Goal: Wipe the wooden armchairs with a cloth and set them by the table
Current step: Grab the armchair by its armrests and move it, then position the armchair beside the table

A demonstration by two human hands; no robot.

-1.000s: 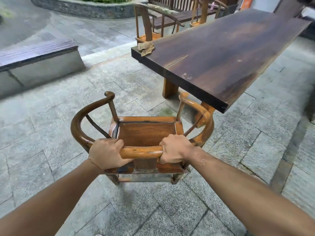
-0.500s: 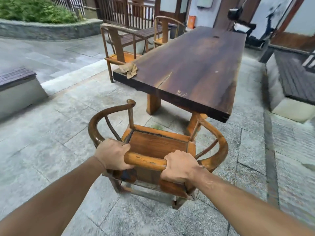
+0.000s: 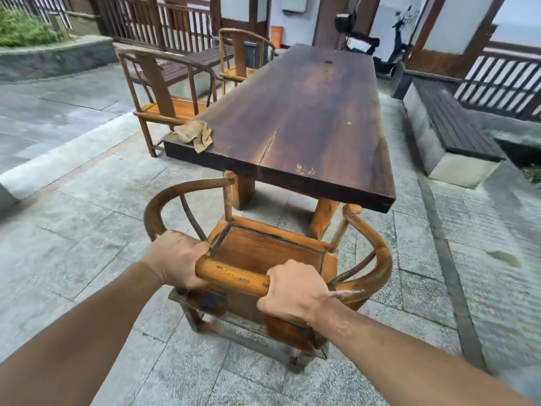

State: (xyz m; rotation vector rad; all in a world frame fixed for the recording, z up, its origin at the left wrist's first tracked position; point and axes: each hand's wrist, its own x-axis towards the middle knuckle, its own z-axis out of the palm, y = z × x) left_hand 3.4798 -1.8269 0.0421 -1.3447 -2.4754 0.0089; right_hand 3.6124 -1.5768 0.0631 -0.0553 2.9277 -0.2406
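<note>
We find the armchair (image 3: 263,259) at the near short end of the surface (image 3: 295,118), its seat front facing the slab and close to the edge, at six o'clock in the view. Both grips are clenched round the curved top rail: the left hand (image 3: 175,259) on the left of the crest, the right hand (image 3: 292,288) on the right. The chair sits skewed to the slab; we cannot tell whether its legs rest fully on the paving.

We judge the chair solid hardwood, heavy and stiff, with a smooth worn rail that could slip. The rail beside the back splat looks the soundest hold; the thin side spindles look less fit to bear load.

The cloth (image 3: 194,134) lies crumpled on the slab's near-left corner, at eleven o'clock. Two more armchairs stand along the left side, the nearer one (image 3: 164,92) at eleven o'clock, the farther (image 3: 243,54) towards twelve. The floor is grey stone paving; a slatted bench (image 3: 450,124) lies at two o'clock, railings beyond.
</note>
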